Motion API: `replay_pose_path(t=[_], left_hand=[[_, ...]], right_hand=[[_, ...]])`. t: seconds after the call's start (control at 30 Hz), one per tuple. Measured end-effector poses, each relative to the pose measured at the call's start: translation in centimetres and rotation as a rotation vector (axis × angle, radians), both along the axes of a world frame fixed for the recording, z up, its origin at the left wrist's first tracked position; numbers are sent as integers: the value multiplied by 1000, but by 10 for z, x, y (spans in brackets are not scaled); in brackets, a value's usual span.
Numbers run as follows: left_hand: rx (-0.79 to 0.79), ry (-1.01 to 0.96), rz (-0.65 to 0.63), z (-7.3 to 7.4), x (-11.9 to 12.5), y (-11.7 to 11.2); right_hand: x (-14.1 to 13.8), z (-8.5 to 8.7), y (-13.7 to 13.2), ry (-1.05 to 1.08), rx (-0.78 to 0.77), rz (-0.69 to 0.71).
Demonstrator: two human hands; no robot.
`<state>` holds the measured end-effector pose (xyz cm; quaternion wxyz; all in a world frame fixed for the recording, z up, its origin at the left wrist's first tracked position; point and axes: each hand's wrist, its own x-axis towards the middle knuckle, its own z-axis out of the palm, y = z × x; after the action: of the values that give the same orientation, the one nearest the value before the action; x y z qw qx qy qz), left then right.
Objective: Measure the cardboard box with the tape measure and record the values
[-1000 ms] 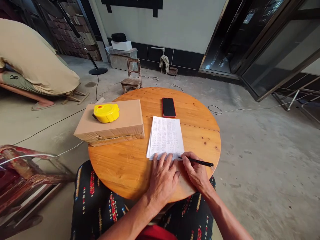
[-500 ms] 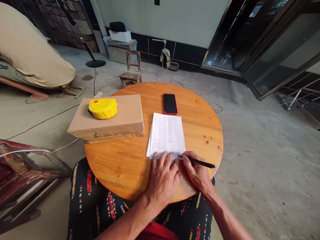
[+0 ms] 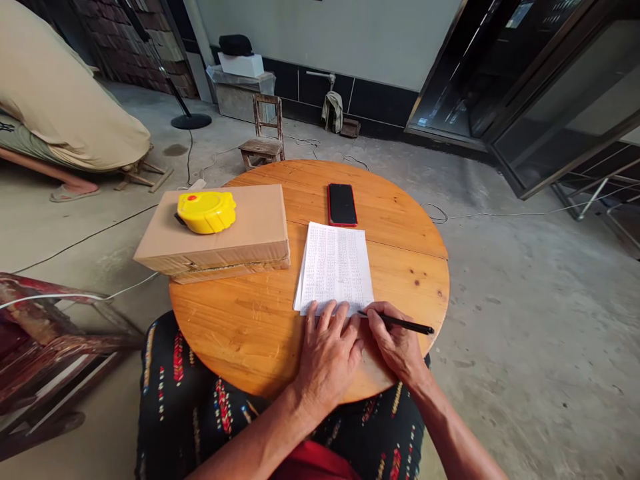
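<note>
A white sheet of paper (image 3: 336,265) covered in small printed rows lies on a round wooden table (image 3: 260,320). My left hand (image 3: 327,357) rests flat on the paper's near edge, fingers stretched out. My right hand (image 3: 395,343) is closed around a black pen (image 3: 400,324), whose tip touches the paper's near right corner. A phone with a red case (image 3: 342,204) lies face up just beyond the paper.
A flat cardboard box (image 3: 220,235) sits on the table's left side with a yellow tape measure (image 3: 206,212) on top. Another person in a beige shirt (image 3: 65,107) bends over at far left. A small wooden stool (image 3: 264,137), a red metal frame (image 3: 45,340) and floor cables surround the table.
The camera has tilted slightly, shifting the scene in view. Both hands, the pen and the paper stay in the same places on the table.
</note>
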<state>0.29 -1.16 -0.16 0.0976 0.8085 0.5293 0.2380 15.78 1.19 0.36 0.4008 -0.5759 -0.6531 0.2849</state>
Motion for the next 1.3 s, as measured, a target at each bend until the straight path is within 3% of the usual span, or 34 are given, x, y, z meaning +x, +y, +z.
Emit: replay_pose_path(t=[0.2,0.57,1.3], left_hand=[[-10,21,-6,0,0,0],[-9,10,-6,0,0,0],[-10,-22,-10,3,-1,1]], right_hand=[[1,-4,-1,144,-73,-57],[-1,2,-1,17,21,-49],[-1,4,0,-3,-17,-37]])
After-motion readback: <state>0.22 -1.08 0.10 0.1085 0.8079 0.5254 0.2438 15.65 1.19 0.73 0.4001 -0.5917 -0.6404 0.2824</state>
